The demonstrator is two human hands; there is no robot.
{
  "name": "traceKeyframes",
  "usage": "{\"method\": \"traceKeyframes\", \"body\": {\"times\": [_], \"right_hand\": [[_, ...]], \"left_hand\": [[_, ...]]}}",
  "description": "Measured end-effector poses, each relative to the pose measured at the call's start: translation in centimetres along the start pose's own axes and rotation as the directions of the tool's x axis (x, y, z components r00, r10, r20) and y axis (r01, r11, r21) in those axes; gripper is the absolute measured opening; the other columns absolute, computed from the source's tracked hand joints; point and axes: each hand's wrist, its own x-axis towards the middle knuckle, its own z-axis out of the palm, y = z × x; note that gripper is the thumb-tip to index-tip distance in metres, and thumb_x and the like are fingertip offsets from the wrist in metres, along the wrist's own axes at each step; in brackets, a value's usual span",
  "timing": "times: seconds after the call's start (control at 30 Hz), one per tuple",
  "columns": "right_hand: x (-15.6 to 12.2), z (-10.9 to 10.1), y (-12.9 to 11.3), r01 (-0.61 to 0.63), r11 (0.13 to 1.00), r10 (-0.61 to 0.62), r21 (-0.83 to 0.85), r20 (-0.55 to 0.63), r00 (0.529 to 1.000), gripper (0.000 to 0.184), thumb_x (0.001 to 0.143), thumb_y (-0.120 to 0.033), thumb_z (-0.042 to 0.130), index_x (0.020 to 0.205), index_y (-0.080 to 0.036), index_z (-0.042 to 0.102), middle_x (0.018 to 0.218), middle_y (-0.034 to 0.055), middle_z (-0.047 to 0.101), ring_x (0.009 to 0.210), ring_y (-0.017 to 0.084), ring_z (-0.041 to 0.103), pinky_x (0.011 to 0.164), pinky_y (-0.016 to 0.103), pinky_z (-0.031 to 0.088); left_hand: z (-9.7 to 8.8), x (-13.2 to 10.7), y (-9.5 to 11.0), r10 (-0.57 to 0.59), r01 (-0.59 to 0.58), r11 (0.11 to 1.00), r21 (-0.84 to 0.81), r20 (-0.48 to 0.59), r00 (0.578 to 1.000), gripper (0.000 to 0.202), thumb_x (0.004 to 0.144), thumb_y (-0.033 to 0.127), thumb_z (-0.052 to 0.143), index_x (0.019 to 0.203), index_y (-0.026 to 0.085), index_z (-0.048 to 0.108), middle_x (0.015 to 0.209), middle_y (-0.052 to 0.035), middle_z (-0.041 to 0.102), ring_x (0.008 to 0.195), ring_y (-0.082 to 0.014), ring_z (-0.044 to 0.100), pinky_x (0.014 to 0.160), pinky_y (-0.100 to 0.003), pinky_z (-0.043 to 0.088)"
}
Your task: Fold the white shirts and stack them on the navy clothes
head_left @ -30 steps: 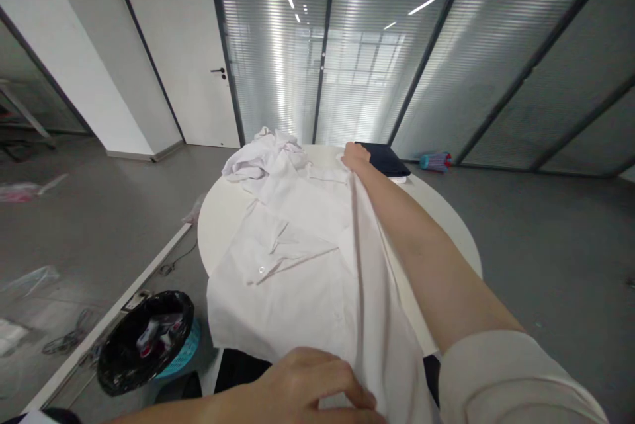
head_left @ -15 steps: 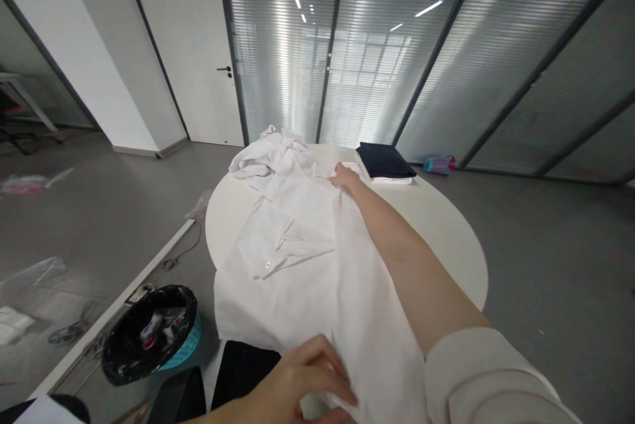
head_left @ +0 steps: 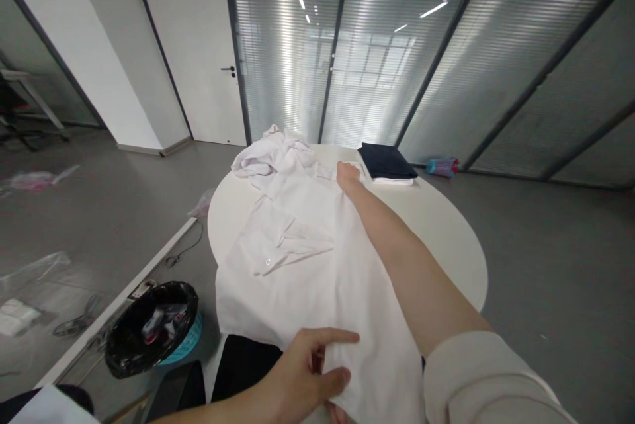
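The right hand rests on the white shirt, fingers bunched together, seemingly pinning it to the round table, while the left hand spreads its fingers apart at the hem.

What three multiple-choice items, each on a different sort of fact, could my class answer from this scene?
1. Where is the folded navy cloth?
A) At the far edge of the round table
B) In the bin
C) On the floor

2. What colour is the garment under the right hand?
A) Red
B) White
C) Black

3. How does the door stand?
A) Wide open
B) Half open
C) Shut

Answers:
1. A, it lies on the tabletop's far side.
2. B, the cloth shows white throughout.
3. C, it sits flush in its frame.
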Motion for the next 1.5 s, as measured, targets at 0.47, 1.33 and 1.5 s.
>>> {"method": "traceKeyframes", "body": {"times": [0.47,1.33,1.5], "right_hand": [[-2.5,1.0,-0.6,0.134,0.989,-0.139,0.057,0.105,0.985,0.059,0.101,-0.058,0.039,0.149,-0.025,0.046,0.159,0.0125,0.04,0.149,0.032,0.031,0.118,0.047,0.027],[-20.9,-1.9,0.2,0.549,0.836,-0.531,0.023,-0.22,0.818,0.046,0.103,-0.045,0.043,0.132,-0.015,0.061,0.116,0.0145,0.07,0.11,0.026,0.062,0.098,0.038,0.041],[-31.0,-4.9,-7.9,0.85,0.516,-0.822,0.106,-0.219,0.526,0.07,0.084,-0.083,0.047,0.092,-0.017,0.069,0.08,0.0055,0.071,0.073,0.019,0.064,0.071,0.031,0.042]], "left_hand": [[-2.0,-1.2,-1.1,0.038,-0.052,0.996,0.078,0.163,0.986,0.087,0.081,0.055,0.076,0.15,0.019,0.038,0.081,-0.0002,0.072,0.077,-0.0167,0.072,0.081,-0.036,0.055],[-12.5,-9.6,3.1,0.259,-0.179,0.96,0.216,-0.438,0.861,0.04,0.074,0.054,0.079,0.074,0.015,0.07,0.057,-0.0019,0.063,0.047,-0.0147,0.056,0.051,-0.026,0.046],[-9.7,-7.6,8.7,0.406,-0.212,0.875,0.435,-0.424,0.809,0.043,0.074,0.058,0.076,0.081,0.016,0.074,0.077,-0.005,0.073,0.076,-0.0228,0.066,0.071,-0.029,0.052]]}}
